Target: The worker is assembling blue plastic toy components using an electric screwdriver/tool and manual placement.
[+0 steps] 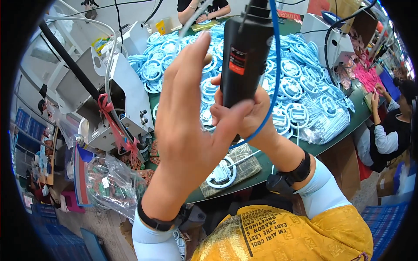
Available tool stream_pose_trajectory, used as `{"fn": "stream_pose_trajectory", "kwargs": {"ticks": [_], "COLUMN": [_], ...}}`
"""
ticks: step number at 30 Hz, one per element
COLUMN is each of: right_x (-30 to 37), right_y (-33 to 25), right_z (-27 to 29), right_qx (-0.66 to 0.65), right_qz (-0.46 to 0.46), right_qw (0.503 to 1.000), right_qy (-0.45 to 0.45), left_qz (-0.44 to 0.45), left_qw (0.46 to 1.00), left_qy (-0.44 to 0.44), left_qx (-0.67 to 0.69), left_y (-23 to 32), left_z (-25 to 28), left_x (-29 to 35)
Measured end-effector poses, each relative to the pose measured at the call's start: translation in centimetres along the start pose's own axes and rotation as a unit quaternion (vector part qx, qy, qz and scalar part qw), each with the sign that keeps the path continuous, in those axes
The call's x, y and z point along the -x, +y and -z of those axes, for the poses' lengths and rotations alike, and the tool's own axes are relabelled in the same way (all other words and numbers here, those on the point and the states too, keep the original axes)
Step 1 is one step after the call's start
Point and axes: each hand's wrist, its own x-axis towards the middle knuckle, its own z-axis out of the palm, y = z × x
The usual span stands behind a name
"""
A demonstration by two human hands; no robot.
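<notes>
My right hand [257, 115] is closed round the lower end of a black, box-shaped power tool [244, 65] with an orange label, held upright in front of me. The tool's tip is hidden. Nearer the camera, my left hand [185, 104] is raised with its fingers stretched out and slightly blurred. Its thumb reaches across the tool's lower end; whether it touches cannot be told. Below the hands, a white ring-shaped plastic part [221, 173] with a thin stem lies on a worn, taped pad [244, 167] at the table's near edge.
A large heap of light blue ring-shaped parts [291, 87] covers the green table [257, 182]. A blue cable [276, 78] arcs past the tool. Left are a grey machine housing [117, 100] and bagged circuit boards [115, 178]. Co-workers sit opposite [204, 11] and at right [387, 130].
</notes>
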Motion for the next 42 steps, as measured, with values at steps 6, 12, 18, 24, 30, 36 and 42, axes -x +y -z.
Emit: {"fn": "stream_pose_trajectory", "kwargs": {"ticks": [6,12,18,24,30,36,42], "right_x": [0.2,-0.9,-1.4,-1.2,-0.5,0.2,0.0], "right_y": [0.0,-1.3,-4.1,-4.8,-1.9,-0.2,0.5], "right_z": [-0.5,1.1,-0.8,-0.9,-0.3,-1.2,-1.4], "right_qx": [0.238,0.137,0.008,0.028,0.114,0.085,0.113], "right_qz": [0.259,0.137,0.084,0.118,0.134,0.074,0.117], "right_qw": [0.936,0.981,0.996,0.993,0.984,0.993,0.985], "right_qy": [0.014,0.031,0.019,0.006,0.002,0.044,0.051], "left_qz": [0.080,-0.036,0.196,0.246,0.237,0.259,0.262], "left_qw": [0.993,0.995,0.959,0.928,0.913,0.890,0.887], "left_qy": [-0.058,0.084,-0.136,-0.258,-0.297,-0.353,-0.359], "left_qx": [-0.072,0.032,-0.152,-0.107,-0.148,-0.126,-0.123], "left_y": [2.7,0.1,0.0,-2.0,-0.5,-0.6,-0.6], "left_z": [-0.4,0.7,4.7,1.3,1.4,-0.7,-0.7], "left_x": [-3.0,-1.8,14.4,21.7,21.6,23.2,22.7]}}
